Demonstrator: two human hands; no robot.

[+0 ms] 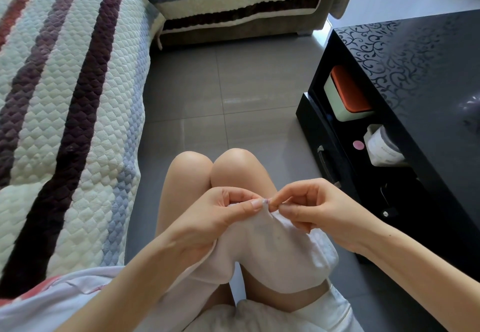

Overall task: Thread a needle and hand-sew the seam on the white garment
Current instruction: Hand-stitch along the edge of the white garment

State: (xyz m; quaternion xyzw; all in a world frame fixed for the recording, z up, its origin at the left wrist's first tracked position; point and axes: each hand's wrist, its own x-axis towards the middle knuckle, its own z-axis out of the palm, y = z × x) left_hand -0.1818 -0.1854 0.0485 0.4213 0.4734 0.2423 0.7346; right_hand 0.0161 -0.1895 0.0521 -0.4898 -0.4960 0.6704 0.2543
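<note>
— Where's the white garment (272, 248)?
— Draped over the knees (233, 160), its top edge pinched under the left hand (220, 217) thumb. The right hand (319, 209) pinches the same edge, just beside.

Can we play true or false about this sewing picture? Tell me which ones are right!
1. Both the left hand and the right hand pinch the top edge of the white garment. True. Any needle is too small to see.
2. The white garment lies on the black table. False: it hangs over the person's legs, away from the table.
3. A box with an orange lid sits on the table's lower shelf. True.
4. The floor is covered with red carpet. False: it is bare grey tile.
5. The sofa cover is plain black. False: it is quilted, with pale, dark and blue stripes.
</note>
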